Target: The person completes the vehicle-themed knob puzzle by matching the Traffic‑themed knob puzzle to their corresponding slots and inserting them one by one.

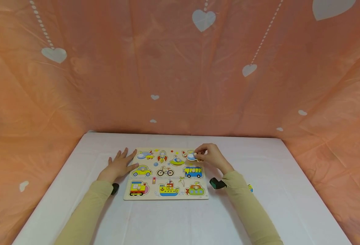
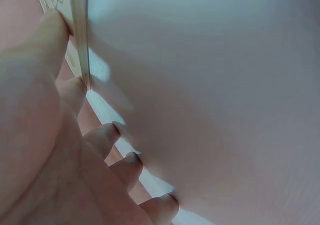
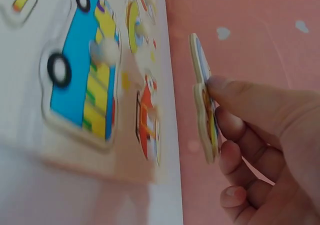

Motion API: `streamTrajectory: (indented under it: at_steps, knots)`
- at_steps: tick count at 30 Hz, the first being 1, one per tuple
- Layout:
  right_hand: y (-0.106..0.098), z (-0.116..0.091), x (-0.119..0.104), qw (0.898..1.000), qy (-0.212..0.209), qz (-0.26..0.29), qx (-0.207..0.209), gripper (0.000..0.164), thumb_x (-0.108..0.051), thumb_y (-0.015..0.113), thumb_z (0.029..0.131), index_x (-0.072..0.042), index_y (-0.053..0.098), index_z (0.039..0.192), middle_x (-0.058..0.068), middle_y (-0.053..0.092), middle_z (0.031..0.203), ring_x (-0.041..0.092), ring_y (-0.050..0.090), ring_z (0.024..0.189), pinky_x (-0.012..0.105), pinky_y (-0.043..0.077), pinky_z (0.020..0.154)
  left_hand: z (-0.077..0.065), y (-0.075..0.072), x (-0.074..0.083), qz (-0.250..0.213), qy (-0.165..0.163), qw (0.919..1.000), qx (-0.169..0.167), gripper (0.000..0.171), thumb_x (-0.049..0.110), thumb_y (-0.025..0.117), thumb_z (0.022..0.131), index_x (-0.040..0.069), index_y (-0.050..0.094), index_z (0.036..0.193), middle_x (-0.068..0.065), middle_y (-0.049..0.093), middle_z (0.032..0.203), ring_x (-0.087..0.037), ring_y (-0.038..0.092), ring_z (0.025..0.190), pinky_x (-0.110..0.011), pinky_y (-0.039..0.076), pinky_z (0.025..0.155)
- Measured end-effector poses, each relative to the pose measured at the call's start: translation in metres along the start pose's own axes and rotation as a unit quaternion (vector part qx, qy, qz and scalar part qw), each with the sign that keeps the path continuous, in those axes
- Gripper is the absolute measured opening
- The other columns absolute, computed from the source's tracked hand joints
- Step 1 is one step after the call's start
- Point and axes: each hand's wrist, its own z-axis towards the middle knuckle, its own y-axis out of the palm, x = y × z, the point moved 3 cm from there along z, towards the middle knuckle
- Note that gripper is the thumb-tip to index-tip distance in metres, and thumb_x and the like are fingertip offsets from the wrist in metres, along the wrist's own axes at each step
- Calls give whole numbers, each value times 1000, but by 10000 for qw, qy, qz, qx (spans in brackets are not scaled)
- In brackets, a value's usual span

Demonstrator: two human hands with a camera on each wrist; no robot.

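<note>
A flat wooden puzzle board (image 1: 178, 170) with vehicle pictures and small knobs lies on the table. My left hand (image 1: 116, 166) rests at its left side with fingers spread, the thumb touching the board's edge (image 2: 80, 30) in the left wrist view. Over the top right corner, my right hand (image 1: 213, 157) pinches a wooden puzzle piece (image 3: 201, 105) between thumb and fingers. That piece is held up off the board, and its picture is mostly turned away in the right wrist view. Below it sits the blue and yellow bus piece (image 3: 82, 85).
Another small colourful piece (image 1: 250, 188) lies on the white table (image 1: 167, 221), partly hidden by the right sleeve. Dark wrist devices (image 1: 218, 183) are worn at both cuffs. An orange-pink cloth (image 1: 173, 68) with white hearts hangs behind and on both sides.
</note>
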Motion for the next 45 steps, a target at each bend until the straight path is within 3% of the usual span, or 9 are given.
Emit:
streamTrajectory:
  at_steps: [12,21,29,39,45]
  knots:
    - [28,9,-15,9985,137,450,-282,7,-13,74,85,-9,73,90,2,60,75,18,54,72,27,47,60,1,0,0,-1,-14,10000,52,74,44,57,94,12,24,152,-30,6,154,-55,-1,137,-74,-1,101]
    - [34,15,-22,9992,-264,119,-259,5,-14,75,84,-11,74,88,-4,61,75,14,54,69,26,46,60,-1,2,7,107,-51,9998,135,74,46,57,93,14,25,152,-34,6,152,-60,0,134,-75,2,101]
    - [41,23,-34,9981,-417,236,-376,5,-13,74,85,-10,74,89,-3,62,75,14,55,70,26,47,61,-1,7,17,134,-13,9998,169,73,46,57,93,13,27,151,-36,5,151,-61,-1,133,-76,4,100]
    - [64,38,-46,9948,-826,211,-562,7,-13,75,84,-9,75,91,-5,62,75,11,54,68,23,46,58,-1,12,20,304,63,9993,224,73,46,56,94,14,27,151,-32,8,153,-60,3,134,-75,5,101]
    - [80,45,-54,9938,-857,286,-652,8,-12,74,85,-9,74,93,-6,62,76,12,53,67,23,45,59,1,11,20,433,124,9988,207,72,46,55,94,13,26,152,-30,10,154,-58,6,135,-75,7,101]
